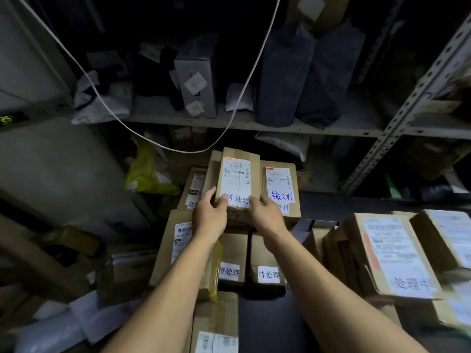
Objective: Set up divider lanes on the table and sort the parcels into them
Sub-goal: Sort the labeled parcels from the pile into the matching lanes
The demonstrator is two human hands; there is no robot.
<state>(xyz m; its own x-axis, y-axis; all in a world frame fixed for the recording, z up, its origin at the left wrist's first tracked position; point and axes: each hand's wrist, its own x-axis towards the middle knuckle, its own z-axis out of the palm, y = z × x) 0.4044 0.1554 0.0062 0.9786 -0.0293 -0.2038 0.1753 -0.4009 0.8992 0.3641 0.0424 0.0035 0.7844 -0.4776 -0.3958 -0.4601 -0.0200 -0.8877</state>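
Two bare forearms reach forward from the bottom edge over a pile of cardboard boxes. Under them a long box (215, 324) with a shipping label lies nearest, and beyond it two small boxes sit side by side, each with a white printed sticker: one under the left arm (233, 259), one under the right (266, 266). Off to the right a big box (390, 253) with a large label leans at a tilt.

Farther on, the left hand (210, 215) and right hand (266, 216) grip a small parcel (235, 179) between them, fingers curled round its near corners, thumbs on the white label on top. It sits at the top of the pile, tilted up toward the camera. Just right of it, touching, another labelled box (280, 192) carries blue handwriting. A yellow bag (146, 171) lies to the left.

Behind, a metal shelf (254, 123) holds grey mailing bags (284, 75) standing upright and a white box (196, 87). A white cable (107, 105) droops across the front.
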